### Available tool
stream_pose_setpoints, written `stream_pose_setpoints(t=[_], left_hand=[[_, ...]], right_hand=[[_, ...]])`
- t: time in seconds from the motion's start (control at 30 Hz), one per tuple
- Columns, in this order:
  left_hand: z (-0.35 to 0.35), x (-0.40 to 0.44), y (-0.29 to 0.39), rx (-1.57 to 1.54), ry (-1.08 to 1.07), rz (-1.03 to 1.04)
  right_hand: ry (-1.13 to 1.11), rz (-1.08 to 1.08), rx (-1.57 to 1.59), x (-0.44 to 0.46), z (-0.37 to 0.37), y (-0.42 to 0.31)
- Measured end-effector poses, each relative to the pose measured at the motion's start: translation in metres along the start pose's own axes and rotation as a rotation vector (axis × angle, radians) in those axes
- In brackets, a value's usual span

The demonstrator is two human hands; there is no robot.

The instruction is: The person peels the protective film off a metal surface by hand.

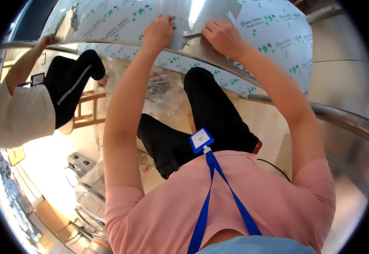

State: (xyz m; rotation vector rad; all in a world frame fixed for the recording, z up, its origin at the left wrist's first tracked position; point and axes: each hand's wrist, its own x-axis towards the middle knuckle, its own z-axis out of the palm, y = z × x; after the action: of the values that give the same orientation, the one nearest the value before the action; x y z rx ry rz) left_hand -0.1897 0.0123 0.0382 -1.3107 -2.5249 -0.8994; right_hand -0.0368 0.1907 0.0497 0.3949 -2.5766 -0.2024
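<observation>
The counter (212, 50) is smooth sheet metal with a long, curving front edge, most of it wearing a pale blue film (273, 26) printed with green leaves and the words "Chinese kitchen". Towards the middle a patch of grey metal (176, 7) lies bare, glossy enough to throw back a hard white streak of light. The film is on the counter's top, around the two hands and on both sides of the bare patch.

The left hand (159, 31) rests on the film with its fingers curled under; whether they are clamped on anything I cannot tell. The right hand (224, 37) is set apart from it, fingers bent and close together, the tips at a thin, dark-edged strip (192, 34) (film or metal, I can't make out which). Whether it is pinched, I cannot tell either.

Below the front edge lies crumpled clear plastic (163, 91), creased and shiny. Off to the left, another person (21, 114) in a white top has a hand (45, 41) at the counter's edge, near a wooden stool (94, 109).
</observation>
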Motion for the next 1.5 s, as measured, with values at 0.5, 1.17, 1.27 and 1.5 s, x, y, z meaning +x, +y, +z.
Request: stream_pose_setpoints(t=[0.5,1.17,1.27,1.5], left_hand=[[0.0,-0.051,0.025,0.216,0.177,0.364],[-0.006,-0.046,0.027,0.325,0.112,0.543],[-0.002,-0.043,0.03,0.306,0.195,0.555],[-0.002,-0.043,0.036,0.346,0.179,0.536]], right_hand=[[0.051,-0.157,0.162,0.011,0.001,-0.002],[-0.01,-0.188,0.126,0.023,-0.002,-0.014],[-0.041,-0.194,0.14,0.024,-0.001,-0.009],[-0.02,-0.242,0.184,0.028,0.002,-0.002]])
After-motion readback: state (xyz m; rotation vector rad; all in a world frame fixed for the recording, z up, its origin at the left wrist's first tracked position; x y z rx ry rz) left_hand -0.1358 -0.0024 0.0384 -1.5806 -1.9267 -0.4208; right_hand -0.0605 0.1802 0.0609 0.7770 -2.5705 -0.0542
